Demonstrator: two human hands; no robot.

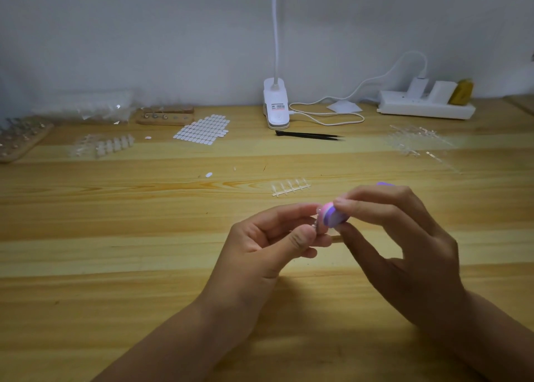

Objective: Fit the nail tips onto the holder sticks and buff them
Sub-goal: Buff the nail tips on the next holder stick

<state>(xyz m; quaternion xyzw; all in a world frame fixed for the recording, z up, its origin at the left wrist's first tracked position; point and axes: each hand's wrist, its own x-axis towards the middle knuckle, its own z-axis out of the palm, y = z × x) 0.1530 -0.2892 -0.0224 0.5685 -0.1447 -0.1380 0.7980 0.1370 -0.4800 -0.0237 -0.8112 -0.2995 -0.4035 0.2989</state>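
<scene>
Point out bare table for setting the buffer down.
Free: wide table left of the left hand, below the loose sticker; also right of the right hand, below the sprues. Crowded: back edge, tip racks to power strip.

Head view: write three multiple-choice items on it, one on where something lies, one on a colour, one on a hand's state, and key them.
1. Where do the black tweezers lie? A. on the floor B. just before the lamp base C. in a drawer
2. What colour is the buffer? A. green B. black C. pink and purple
3. What is the right hand doing? A. pinching the buffer B. lying flat C. pointing
Key: B, they lie on the table just before the lamp base; C, both colours show on it; A, it grips the buffer by the holder stick that the left hand pinches.
</scene>
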